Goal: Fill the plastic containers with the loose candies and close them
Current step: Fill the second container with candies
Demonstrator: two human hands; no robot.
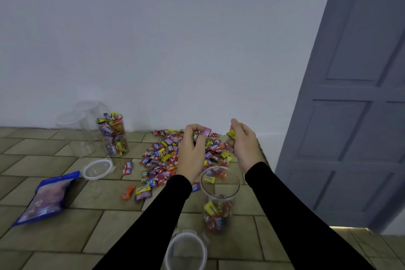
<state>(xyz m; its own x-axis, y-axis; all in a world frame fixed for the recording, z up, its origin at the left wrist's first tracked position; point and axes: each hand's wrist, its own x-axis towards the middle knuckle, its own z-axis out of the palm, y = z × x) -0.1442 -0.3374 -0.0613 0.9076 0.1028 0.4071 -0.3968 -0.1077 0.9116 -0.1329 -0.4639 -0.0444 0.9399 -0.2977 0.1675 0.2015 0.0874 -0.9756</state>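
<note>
A pile of loose wrapped candies [162, 155] lies on the tiled floor by the wall. My left hand [191, 153] hovers over the pile and grips several candies, a pink one sticking out at the top. My right hand [242, 142] is raised beside it and pinches a yellow-green candy [231, 134]. An open clear container [219, 199], partly filled with candies, stands just below my hands. A full open container [114, 136] stands at the back left, with two empty clear containers [76, 131] behind it.
A clear lid [97, 169] lies on the floor left of the pile, and another lid [186, 250] lies near the bottom edge. A blue candy bag [46, 199] lies flat at the left. A grey door [350, 94] stands at the right.
</note>
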